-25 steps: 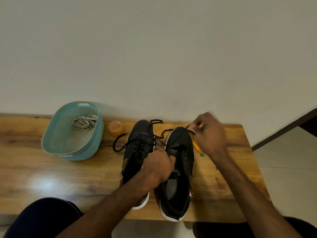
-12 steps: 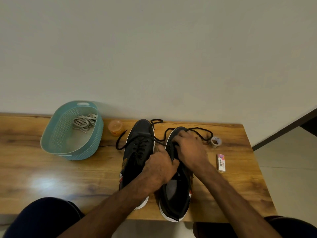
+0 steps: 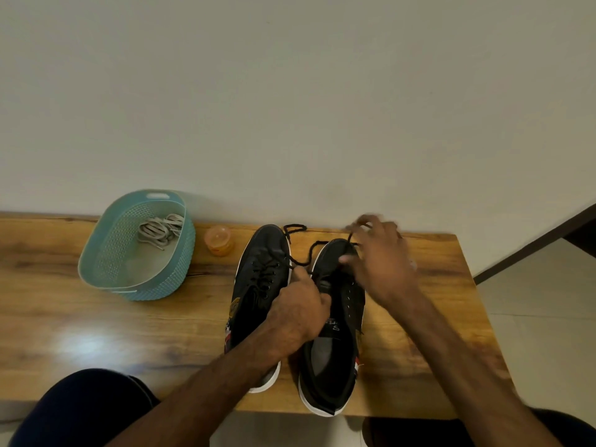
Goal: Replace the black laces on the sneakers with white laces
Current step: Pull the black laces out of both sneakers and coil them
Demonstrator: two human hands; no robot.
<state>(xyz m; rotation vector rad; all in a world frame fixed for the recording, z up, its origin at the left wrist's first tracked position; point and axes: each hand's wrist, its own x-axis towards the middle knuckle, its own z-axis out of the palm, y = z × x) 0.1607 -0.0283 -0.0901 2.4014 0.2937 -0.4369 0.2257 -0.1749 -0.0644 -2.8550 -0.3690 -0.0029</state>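
Note:
Two black sneakers with white soles stand side by side on the wooden table (image 3: 96,324), toes toward the wall. The left sneaker (image 3: 261,272) still carries its black lace through the eyelets. My left hand (image 3: 298,312) grips the tongue area of the right sneaker (image 3: 335,350). My right hand (image 3: 380,262), blurred, is over that sneaker's toe and pinches its loose black lace (image 3: 309,253), raised near the wall. White laces (image 3: 159,230) lie bundled in a teal basket (image 3: 135,287) at the left.
A small orange lidded jar (image 3: 220,241) stands between the basket and the left sneaker. The wall runs right behind the table. My knees show under the table's front edge. A tiled floor lies to the right.
My right hand went down to the right sneaker's eyelets half a second ago and has now lifted up and right, drawing the black lace out. My left hand stays on the sneaker.

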